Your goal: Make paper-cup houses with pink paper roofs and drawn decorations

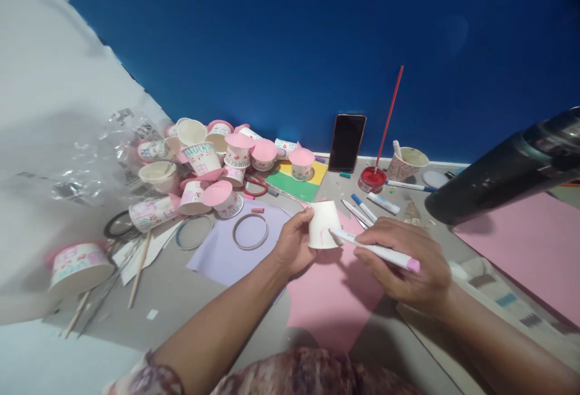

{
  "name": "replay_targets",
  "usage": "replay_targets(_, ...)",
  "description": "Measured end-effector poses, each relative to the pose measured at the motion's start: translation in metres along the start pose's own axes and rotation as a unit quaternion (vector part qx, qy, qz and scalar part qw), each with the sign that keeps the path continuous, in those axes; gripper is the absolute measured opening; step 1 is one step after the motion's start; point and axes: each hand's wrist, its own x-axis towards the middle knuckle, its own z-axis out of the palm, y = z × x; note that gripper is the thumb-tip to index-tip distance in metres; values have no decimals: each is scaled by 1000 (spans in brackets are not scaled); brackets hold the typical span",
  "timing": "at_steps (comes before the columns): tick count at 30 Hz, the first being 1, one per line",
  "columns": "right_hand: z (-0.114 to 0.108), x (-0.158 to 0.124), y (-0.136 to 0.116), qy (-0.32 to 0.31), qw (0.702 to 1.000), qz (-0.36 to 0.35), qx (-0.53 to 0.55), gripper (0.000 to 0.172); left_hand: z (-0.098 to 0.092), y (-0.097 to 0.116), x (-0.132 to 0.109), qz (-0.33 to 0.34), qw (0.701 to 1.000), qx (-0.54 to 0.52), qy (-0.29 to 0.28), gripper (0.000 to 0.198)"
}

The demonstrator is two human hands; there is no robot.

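My left hand (292, 245) grips a white paper cup (322, 218) from its left side, held above a pink paper sheet (333, 304). A faint pink line shows on the cup's wall. In my right hand (403, 256) is a white marker (385, 252) with a pink end, its tip at the cup's side by that line. Just behind the cup lie a blue-capped marker (364, 208) and other pens. A lilac paper sheet (217, 256) with a bangle (251, 232) on it lies left of my left hand.
Several decorated paper cups with pink discs (222, 195) are heaped at the left, near clear plastic wrap (131, 153). A phone (347, 142) leans on the blue wall beside a red pot (372, 179) with a stick. A dark cylinder (507, 165) juts in from the right.
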Motion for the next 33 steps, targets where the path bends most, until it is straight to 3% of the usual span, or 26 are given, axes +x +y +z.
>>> replay_targets(6,0,0,1,-18,1000,2,1,6,0,-1,-1,4,1000,12,-10,55)
replay_targets(15,-2,-1,0,-15,1000,1,-15,7,-3,1,1,-14,1000,-16,-15,40)
replay_targets(23,0,0,-1,-16,1000,-13,-2,6,-4,-1,-1,-14,1000,-18,-4,50)
replay_targets(33,-2,0,-1,-10,1000,-4,-16,7,-3,-1,1,-22,999,-36,7,42)
